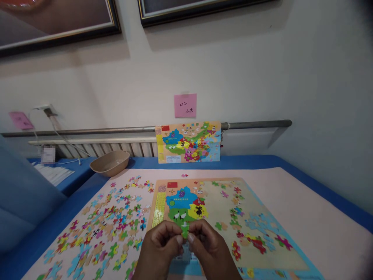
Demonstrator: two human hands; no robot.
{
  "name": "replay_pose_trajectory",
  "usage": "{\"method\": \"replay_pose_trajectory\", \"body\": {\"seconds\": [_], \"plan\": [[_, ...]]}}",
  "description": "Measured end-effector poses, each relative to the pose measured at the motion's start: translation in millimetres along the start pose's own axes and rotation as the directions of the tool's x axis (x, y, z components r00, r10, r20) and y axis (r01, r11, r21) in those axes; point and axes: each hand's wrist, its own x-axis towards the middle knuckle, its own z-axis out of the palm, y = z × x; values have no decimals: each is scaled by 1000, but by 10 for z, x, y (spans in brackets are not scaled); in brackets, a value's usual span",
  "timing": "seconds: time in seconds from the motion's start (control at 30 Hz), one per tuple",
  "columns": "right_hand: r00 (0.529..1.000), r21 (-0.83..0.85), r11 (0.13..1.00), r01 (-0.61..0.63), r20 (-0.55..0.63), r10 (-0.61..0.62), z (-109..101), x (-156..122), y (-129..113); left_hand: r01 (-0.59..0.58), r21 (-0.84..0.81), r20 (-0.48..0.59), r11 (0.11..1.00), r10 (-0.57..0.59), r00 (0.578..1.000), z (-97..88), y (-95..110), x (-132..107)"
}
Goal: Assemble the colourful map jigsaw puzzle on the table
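A mat [317,217] covers most of the table [233,162]. On it, the board [224,229] lies right of centre, running toward the near edge, with loose pieces [101,229] spread to its left. A piece [185,230] sits between the left hand [161,245] and right hand [208,245] at the board's near edge. Behind the mat's far left corner stands a bowl [110,163]; a map [188,142] stands at the table's far edge, before a radiator [101,149], below a note [185,105] on the wall [291,77].

The head-worn camera looks forward and down at the hands [161,249] from close by, apparently through a wide lens.
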Motion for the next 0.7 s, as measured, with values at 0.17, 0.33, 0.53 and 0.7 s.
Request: {"method": "replay_pose_trajectory", "body": {"seconds": [0.17, 0.33, 0.53, 0.7], "plan": [[999, 79, 996, -47, -8, 48, 11, -9, -65, 49, -9, -3, 999, -49, 999, 21, 36, -17], [996, 116, 989, -88, -4, 89, 0, -3, 9, 54, 0, -27, 999, -54, 998, 56, 82, -16], [994, -6, 994, -109, 1, 109, -46, 29, -116, 21, 50, -24, 999, -20, 999, 3, 28, 8], [998, -135, 989, -56, 29, 60, -59, 44, -287, 20, 68, 5, 997, -20, 1000, -48, 26, -4]]}}
